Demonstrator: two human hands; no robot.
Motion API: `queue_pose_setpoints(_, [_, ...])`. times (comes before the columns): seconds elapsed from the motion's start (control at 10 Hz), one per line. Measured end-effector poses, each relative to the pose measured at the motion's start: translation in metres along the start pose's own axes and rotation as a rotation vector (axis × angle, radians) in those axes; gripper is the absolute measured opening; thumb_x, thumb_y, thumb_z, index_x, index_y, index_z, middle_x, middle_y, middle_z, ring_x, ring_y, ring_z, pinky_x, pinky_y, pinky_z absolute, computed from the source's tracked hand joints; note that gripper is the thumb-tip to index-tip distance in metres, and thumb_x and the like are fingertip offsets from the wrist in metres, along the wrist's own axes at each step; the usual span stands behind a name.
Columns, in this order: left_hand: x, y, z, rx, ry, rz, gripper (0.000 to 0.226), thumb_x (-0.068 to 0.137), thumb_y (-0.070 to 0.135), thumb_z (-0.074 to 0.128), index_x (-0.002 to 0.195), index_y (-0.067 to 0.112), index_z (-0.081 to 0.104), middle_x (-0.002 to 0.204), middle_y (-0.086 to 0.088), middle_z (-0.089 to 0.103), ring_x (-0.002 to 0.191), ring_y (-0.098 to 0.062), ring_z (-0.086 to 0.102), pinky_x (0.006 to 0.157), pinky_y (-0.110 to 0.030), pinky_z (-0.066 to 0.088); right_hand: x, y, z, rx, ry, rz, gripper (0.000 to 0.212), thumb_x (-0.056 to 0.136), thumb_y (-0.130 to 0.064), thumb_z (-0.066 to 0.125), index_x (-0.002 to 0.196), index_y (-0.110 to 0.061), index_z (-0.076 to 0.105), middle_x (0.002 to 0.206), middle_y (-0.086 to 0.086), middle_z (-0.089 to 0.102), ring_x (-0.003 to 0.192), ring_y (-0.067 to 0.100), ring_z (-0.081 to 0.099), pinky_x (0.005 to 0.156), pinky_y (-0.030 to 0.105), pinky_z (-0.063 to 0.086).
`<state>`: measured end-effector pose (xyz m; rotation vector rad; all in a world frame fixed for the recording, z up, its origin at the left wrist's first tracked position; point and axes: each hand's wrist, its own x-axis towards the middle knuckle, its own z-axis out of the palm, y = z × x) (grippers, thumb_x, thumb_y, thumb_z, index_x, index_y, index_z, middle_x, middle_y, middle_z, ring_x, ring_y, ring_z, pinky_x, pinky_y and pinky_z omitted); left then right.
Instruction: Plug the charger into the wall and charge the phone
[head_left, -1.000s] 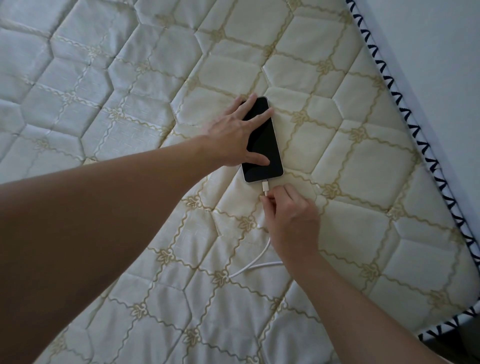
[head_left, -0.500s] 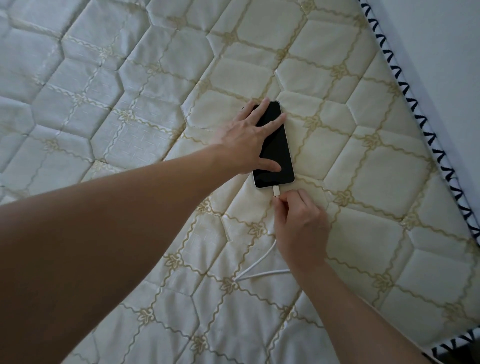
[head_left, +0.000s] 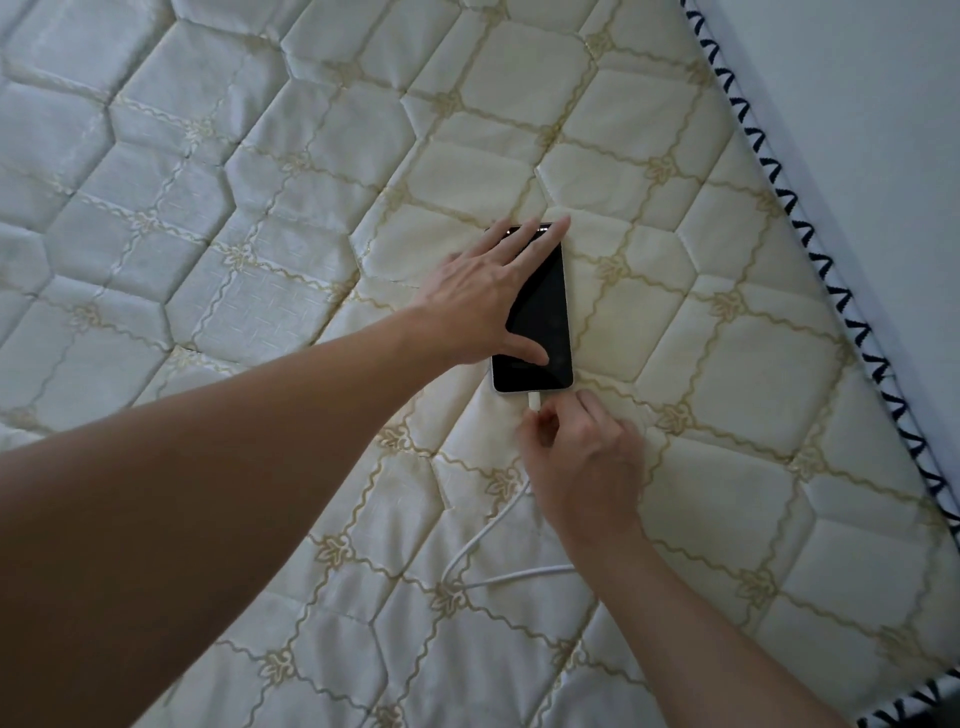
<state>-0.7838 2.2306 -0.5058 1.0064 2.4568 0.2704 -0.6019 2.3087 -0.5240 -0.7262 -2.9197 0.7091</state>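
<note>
A black-screened phone (head_left: 543, 322) lies flat on the quilted mattress (head_left: 260, 208), screen dark. My left hand (head_left: 480, 306) rests spread over its left side, fingers on the top edge and thumb on the lower screen, pressing it down. The white cable connector (head_left: 533, 401) sits in the phone's bottom port. My right hand (head_left: 582, 467) is just below it, thumb and forefinger apart around the cable behind the connector. The white cable (head_left: 483, 545) runs from under that hand in a loop toward my right forearm. No wall plug is in view.
The mattress's right edge has a black zigzag trim (head_left: 810, 228) running diagonally. Beyond it is a pale wall or floor surface (head_left: 857, 104). The cream quilting stretches wide to the left.
The connector went into the phone's port. My right thumb and forefinger have loosened and drawn slightly back from the connector. My left hand stayed on the phone.
</note>
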Motion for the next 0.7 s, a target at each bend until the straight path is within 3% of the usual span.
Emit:
queue_pose_setpoints(0.1, [-0.009,-0.004,0.006,-0.022,0.109,0.028,0.127,0.063,0.075,0.070,0.156,0.036,-0.007,0.167,0.003,0.006,0.153,-0.021,0.004,0.116,-0.043,0.027,0.001,-0.004,0.001,0.023,0.005,0.028,0.014,0.077,-0.025,0.061,0.068,-0.016,0.054,0.067,0.000,0.059,0.055,0.027,0.051,0.060,0.036,0.040])
queue_pose_setpoints(0.2, [-0.022,-0.013,0.012,-0.097,0.214,-0.026,0.100,0.078,0.078,0.051,0.156,0.039,0.002,0.166,0.004,0.009,0.153,-0.020,0.007,0.118,-0.044,0.026,0.003,-0.004,0.001,0.038,0.018,0.028,0.011,0.076,-0.025,0.064,0.071,-0.017,0.057,0.069,0.003,0.061,0.057,0.032,0.055,0.059,0.036,0.040])
queue_pose_setpoints(0.3, [-0.041,-0.031,0.019,-0.101,0.313,-0.139,0.072,0.092,0.064,0.037,0.155,0.039,0.013,0.164,0.003,0.022,0.151,-0.021,0.017,0.119,-0.048,0.027,0.006,-0.005,-0.001,0.033,-0.007,0.030,0.012,0.076,-0.026,0.065,0.072,-0.017,0.057,0.071,0.004,0.063,0.061,0.033,0.058,0.058,0.036,0.041])
queue_pose_setpoints(0.5, [-0.069,-0.032,0.026,-0.022,0.287,-0.227,0.064,0.094,0.052,0.038,0.154,0.037,0.024,0.161,0.001,0.031,0.148,-0.023,0.025,0.117,-0.047,0.029,0.008,-0.009,-0.002,0.016,-0.045,0.061,0.018,0.079,-0.030,0.062,0.070,-0.016,0.057,0.073,0.004,0.062,0.065,0.034,0.060,0.053,0.034,0.041])
queue_pose_setpoints(0.7, [-0.073,-0.019,0.028,-0.023,0.287,-0.246,0.061,0.095,0.044,0.050,0.152,0.040,0.028,0.160,0.005,0.031,0.148,-0.021,0.026,0.115,-0.043,0.028,0.010,-0.011,-0.007,0.027,-0.094,0.070,0.020,0.084,-0.033,0.059,0.075,-0.015,0.058,0.080,0.006,0.064,0.075,0.033,0.060,0.059,0.036,0.042])
